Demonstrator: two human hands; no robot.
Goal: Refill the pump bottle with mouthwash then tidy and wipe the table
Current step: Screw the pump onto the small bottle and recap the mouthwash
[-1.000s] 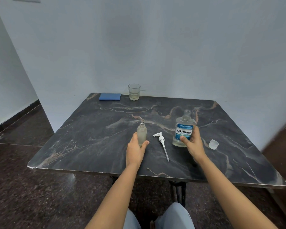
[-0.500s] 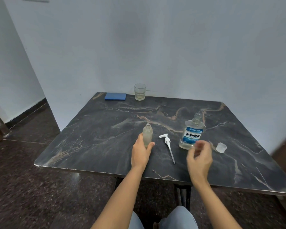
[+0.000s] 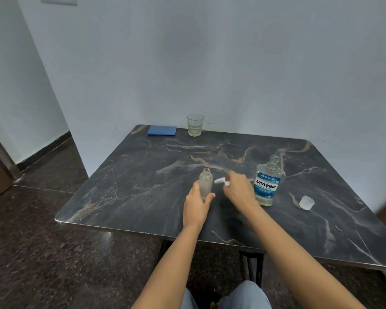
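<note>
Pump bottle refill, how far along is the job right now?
Done: mouthwash bottle uncapped, cap lying beside it; pump off the small bottle, whose fill level is unclear. In hand: left hand grips that bottle, right hand reaches the pump, grip blurred. Left: refit pump, recap, wipe with the blue cloth.

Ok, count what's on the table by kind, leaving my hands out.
Bottles: 2 (pump bottle, mouthwash)
Pump: 1
Cap: 1
Glass: 1
Blue pad: 1
Total: 6
</note>
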